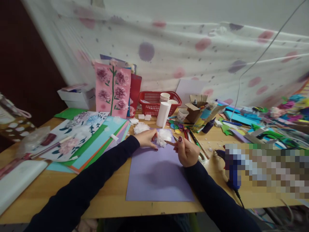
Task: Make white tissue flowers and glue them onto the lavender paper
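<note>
A ruffled white paper flower (164, 137) rests at the top of a purple sheet (159, 180). My left hand (145, 138) is at the flower's left side, thumb and fingers curved against its edge. From the right, my right hand (189, 151) pinches a thin brown stick-like tool (171, 142), whose tip reaches the flower's right side; its exact kind is unclear. Behind my left hand lies a second white ruffled flower (141, 128). A white paper roll (163, 114) stands upright just beyond the flower.
A red basket (149, 108) with paper cups stands at the back. Brushes (188, 134) and scissors (204, 157) lie right of the sheet, with a blue glue gun (233, 174) farther right. Coloured papers (96, 145) and a painted flower picture (72, 138) cover the left.
</note>
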The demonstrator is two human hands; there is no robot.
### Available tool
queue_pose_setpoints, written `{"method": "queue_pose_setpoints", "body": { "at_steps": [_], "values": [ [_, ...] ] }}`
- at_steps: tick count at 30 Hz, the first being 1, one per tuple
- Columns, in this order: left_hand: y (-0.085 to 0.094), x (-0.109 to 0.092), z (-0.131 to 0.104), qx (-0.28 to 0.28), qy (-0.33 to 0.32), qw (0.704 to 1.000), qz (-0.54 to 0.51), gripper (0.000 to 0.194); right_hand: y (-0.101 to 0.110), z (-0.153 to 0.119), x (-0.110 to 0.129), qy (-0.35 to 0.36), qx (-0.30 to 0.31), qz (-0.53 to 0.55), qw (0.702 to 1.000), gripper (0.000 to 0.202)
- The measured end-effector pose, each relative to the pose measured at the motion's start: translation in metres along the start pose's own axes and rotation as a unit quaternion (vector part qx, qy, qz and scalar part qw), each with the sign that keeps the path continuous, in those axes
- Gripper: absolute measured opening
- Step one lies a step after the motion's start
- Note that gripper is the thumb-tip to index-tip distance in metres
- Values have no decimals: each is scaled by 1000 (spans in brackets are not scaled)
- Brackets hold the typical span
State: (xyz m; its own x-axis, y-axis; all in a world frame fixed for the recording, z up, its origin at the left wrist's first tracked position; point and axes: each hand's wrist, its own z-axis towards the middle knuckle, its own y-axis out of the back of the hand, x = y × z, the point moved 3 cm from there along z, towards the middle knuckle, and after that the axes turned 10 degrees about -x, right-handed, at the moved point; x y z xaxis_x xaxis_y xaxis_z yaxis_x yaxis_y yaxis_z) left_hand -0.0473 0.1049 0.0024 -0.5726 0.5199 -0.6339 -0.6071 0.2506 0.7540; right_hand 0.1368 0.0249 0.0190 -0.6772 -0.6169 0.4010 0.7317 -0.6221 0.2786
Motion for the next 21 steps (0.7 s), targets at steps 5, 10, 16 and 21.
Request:
{"method": "queue_pose_setpoints", "body": {
  "at_steps": [5,10,16,21],
  "values": [
    [30,-9,0,-73,-8,997,8,23,6,-2,-4,-17,-18,-8,1000,45],
    [103,13,-15,-248,76,964,63,17,4,-2,-7,26,-8,8,1000,39],
    [154,72,-46,-346,234,884,209,12,2,-4,-13,10,6,17,1000,40],
    [130,94,-44,-297,243,898,216,32,3,-4,-9,-8,-11,6,1000,42]
  ]
}}
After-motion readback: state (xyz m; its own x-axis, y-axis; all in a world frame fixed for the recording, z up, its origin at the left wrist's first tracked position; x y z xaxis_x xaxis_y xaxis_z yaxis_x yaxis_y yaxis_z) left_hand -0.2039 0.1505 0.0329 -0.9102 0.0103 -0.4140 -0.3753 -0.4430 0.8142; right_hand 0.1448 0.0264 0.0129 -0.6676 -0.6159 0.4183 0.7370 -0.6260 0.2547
